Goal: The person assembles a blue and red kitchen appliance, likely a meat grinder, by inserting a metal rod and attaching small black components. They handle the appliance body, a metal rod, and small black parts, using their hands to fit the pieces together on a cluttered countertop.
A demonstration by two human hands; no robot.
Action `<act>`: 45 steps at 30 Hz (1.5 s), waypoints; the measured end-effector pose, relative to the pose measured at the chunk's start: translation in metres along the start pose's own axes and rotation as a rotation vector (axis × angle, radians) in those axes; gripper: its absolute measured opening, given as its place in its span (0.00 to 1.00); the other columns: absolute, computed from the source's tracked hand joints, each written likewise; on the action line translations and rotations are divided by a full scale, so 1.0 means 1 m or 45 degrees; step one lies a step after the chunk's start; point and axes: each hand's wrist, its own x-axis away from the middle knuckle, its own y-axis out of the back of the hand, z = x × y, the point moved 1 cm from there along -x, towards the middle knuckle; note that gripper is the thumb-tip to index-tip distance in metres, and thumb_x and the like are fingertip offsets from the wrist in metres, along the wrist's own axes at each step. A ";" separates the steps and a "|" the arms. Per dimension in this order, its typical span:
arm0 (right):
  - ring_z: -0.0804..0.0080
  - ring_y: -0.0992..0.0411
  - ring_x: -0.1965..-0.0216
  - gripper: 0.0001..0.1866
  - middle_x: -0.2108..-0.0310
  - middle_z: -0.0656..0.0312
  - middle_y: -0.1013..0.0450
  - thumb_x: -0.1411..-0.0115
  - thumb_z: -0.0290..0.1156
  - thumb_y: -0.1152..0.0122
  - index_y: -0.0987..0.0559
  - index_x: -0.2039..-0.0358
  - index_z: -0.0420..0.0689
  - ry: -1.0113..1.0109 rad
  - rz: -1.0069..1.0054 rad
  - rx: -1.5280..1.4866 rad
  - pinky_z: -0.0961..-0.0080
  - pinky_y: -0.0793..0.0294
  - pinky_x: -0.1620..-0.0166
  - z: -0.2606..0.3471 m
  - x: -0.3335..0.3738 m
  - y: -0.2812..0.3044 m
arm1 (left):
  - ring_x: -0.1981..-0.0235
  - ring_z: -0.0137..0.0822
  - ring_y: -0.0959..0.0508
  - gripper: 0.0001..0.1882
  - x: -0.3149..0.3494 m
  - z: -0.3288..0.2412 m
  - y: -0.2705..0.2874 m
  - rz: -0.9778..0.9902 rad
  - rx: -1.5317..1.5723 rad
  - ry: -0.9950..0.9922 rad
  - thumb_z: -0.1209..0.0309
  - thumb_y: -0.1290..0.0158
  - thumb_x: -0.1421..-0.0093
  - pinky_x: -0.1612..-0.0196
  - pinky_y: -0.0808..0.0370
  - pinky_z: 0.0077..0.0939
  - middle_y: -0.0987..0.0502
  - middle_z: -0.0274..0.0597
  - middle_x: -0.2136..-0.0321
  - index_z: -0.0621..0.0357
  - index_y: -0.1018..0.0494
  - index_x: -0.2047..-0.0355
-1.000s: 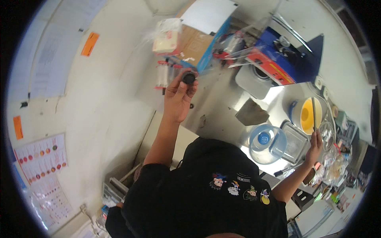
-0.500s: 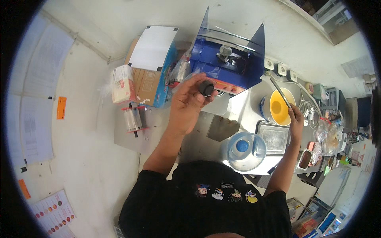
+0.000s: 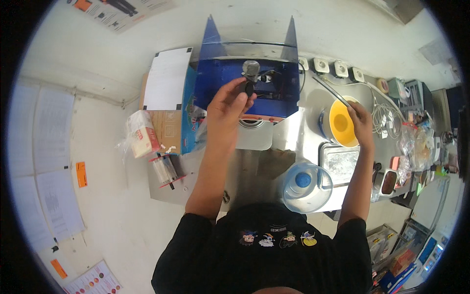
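The fingers of the left hand are pinched on a black round cap, which is held up before the blue metal housing on the worktop; whether the metal fitting behind it is touched cannot be told. By the fingers of the right hand, a slim metal rod is gripped near one end, beside the yellow-lined bucket. For good control, the cap is best held by its rim, its face left visible, while the rod should be angled clear of the bucket.
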 end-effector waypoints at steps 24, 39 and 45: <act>0.72 0.29 0.61 0.15 0.63 0.62 0.23 0.33 0.35 0.35 0.17 0.52 0.38 0.230 0.267 -0.011 0.74 0.30 0.55 0.001 -0.097 -0.042 | 0.61 0.48 0.14 0.20 -0.093 0.039 -0.038 0.003 -1.525 -0.240 0.71 0.41 0.36 0.57 0.22 0.36 0.16 0.57 0.62 0.57 0.23 0.43; 0.76 0.32 0.65 0.13 0.68 0.64 0.27 0.34 0.31 0.33 0.16 0.52 0.38 0.383 0.227 0.050 0.77 0.34 0.60 0.033 -0.104 -0.058 | 0.58 0.55 0.16 0.16 -0.114 0.067 -0.039 0.016 -1.632 -0.262 0.71 0.39 0.38 0.52 0.22 0.44 0.16 0.57 0.62 0.61 0.23 0.50; 0.75 0.32 0.64 0.13 0.69 0.63 0.28 0.35 0.31 0.33 0.16 0.53 0.38 0.397 0.253 0.087 0.77 0.33 0.59 0.035 -0.113 -0.059 | 0.57 0.53 0.16 0.16 -0.113 0.070 -0.036 -0.057 -1.536 -0.329 0.72 0.39 0.38 0.52 0.22 0.43 0.16 0.56 0.62 0.60 0.23 0.50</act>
